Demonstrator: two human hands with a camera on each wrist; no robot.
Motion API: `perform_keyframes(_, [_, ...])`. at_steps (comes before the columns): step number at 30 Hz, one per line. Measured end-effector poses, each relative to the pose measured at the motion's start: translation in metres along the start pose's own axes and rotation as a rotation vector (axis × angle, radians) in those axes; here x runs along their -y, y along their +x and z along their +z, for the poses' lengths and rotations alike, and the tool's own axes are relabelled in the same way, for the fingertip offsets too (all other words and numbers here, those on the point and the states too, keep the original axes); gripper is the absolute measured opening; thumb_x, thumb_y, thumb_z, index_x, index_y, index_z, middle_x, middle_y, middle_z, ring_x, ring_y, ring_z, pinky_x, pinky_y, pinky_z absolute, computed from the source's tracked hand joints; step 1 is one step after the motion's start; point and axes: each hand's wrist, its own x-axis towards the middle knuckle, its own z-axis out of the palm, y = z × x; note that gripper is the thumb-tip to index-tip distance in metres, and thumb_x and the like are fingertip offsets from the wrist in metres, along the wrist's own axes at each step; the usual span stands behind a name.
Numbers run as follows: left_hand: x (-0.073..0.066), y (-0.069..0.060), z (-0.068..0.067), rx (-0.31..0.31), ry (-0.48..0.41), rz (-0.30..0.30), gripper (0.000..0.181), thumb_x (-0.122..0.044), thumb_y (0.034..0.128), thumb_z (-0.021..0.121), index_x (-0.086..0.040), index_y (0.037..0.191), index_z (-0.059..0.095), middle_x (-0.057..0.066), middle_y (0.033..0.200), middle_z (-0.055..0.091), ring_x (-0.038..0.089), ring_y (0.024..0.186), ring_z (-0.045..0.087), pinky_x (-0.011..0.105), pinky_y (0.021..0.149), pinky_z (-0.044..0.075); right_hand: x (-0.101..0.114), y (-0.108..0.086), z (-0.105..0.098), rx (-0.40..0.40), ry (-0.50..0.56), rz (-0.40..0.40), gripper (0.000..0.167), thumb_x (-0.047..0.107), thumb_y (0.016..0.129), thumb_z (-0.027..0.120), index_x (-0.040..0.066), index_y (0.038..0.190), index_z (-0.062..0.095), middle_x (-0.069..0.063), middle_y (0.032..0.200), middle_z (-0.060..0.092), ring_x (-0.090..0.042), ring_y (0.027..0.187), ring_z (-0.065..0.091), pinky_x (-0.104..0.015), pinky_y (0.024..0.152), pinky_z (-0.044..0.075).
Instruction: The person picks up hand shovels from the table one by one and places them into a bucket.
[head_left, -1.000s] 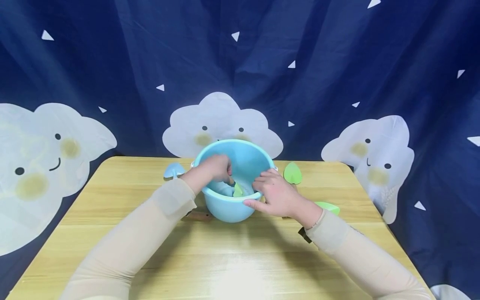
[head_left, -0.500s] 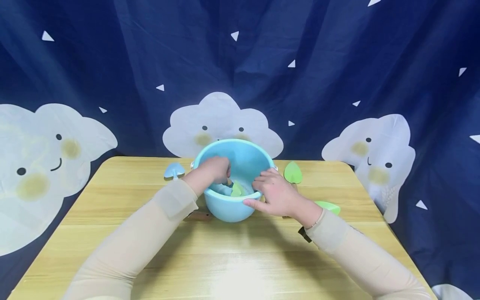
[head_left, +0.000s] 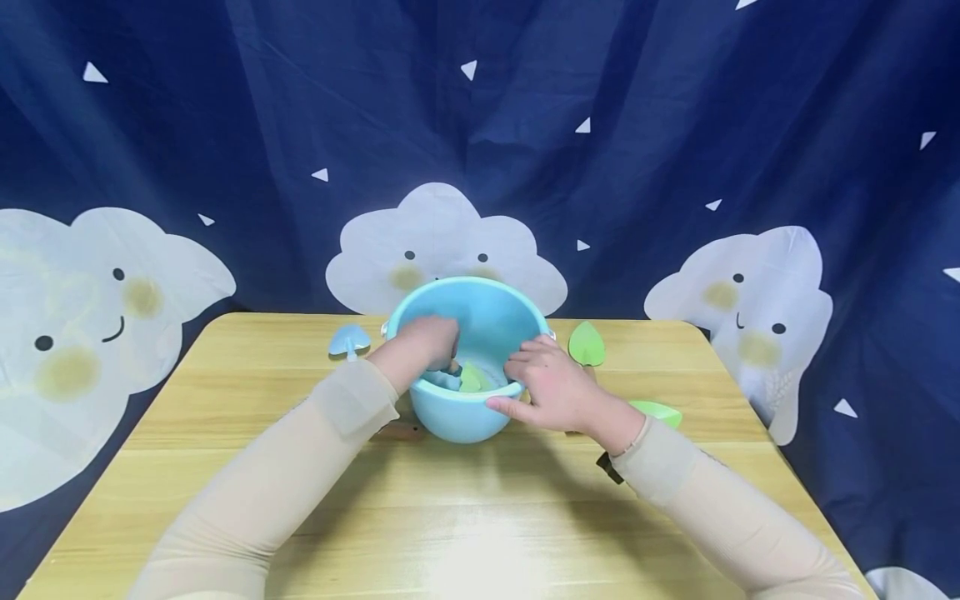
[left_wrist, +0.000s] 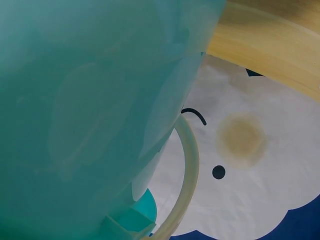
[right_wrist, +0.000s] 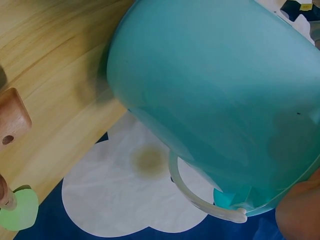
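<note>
A light blue bucket (head_left: 461, 421) stands tilted on the table, its mouth facing me. My left hand (head_left: 427, 342) reaches inside it and holds the short wooden handle of a small garden tool with a green head (head_left: 472, 379); most of the fingers are hidden. Beside that head, low in the bucket, lies something blue (head_left: 442, 380). My right hand (head_left: 551, 383) grips the bucket's near right rim, thumb outside and fingers over the edge. In the left wrist view the bucket's wall (left_wrist: 90, 100) hides the left hand. Part of the right hand (right_wrist: 300, 210) shows at the rim in the right wrist view.
On the wooden table (head_left: 480, 508), a blue trowel (head_left: 350, 340) lies left of the bucket. A green trowel (head_left: 587, 343) and another green-headed tool (head_left: 656, 413) lie to the right. A wooden handle (head_left: 401, 431) shows by the bucket's base. A dark blue curtain (head_left: 480, 125) hangs behind.
My left hand has sunk slightly lower in the bucket, and the green head has shifted a little left and turned to show more of its face. My right hand stays on the rim.
</note>
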Motion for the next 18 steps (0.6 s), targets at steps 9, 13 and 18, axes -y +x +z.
perform_keyframes(9, [-0.0017,0.0016,0.0028,0.067,0.008,-0.001,0.016,-0.019,0.0898,0.077,-0.007,0.088,0.066,0.004,0.085,0.065,0.022,0.083,0.06,0.036,0.08,0.051,-0.0004,-0.0003,0.0006,0.003,-0.004,0.0,0.06,0.07,0.098,0.032,0.02,0.066,0.041,0.009,0.064,0.037,-0.014,0.067,0.035,-0.035,0.077,0.034])
perform_keyframes(13, [-0.0019,0.0014,0.0033,0.073,0.019,0.003,0.016,-0.019,0.0905,0.076,-0.007,0.088,0.065,0.003,0.084,0.064,0.022,0.082,0.06,0.035,0.079,0.051,0.0,-0.0004,0.0003,0.003,-0.001,0.004,0.063,0.071,0.098,0.03,0.018,0.065,0.042,0.009,0.064,0.036,-0.014,0.066,0.035,-0.035,0.077,0.034])
perform_keyframes(18, [-0.0016,0.0028,0.0042,0.08,0.025,-0.005,0.016,-0.02,0.0908,0.075,-0.008,0.088,0.065,0.003,0.084,0.065,0.022,0.082,0.06,0.035,0.079,0.051,0.0008,-0.0006,-0.0004,0.008,0.005,0.009,0.061,0.07,0.098,0.033,0.019,0.065,0.042,0.009,0.064,0.036,-0.014,0.067,0.035,-0.035,0.078,0.034])
